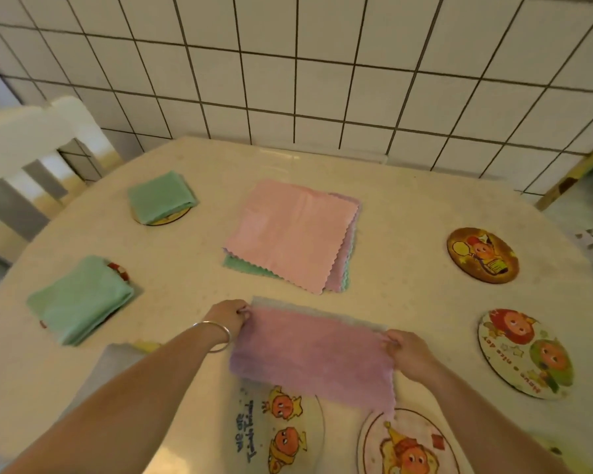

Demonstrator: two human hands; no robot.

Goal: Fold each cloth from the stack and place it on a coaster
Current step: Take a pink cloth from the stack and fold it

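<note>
A purple cloth [314, 354] is stretched between my hands above the near table, folded once into a long strip. My left hand [228, 316] pinches its far left corner and my right hand [406, 352] pinches its right end. Behind it lies the stack of unfolded cloths [293, 234], pink on top. Two folded green cloths sit on coasters at the left: one [161, 196] at the far left, one [79, 299] nearer. Bare coasters lie at the right [481, 255], [528, 354] and near me [278, 429], [408, 446].
The pale table [391, 302] stands against a white tiled wall [322, 63]. A white chair back [24, 148] stands at the left edge. Some objects crowd the right edge by the wall.
</note>
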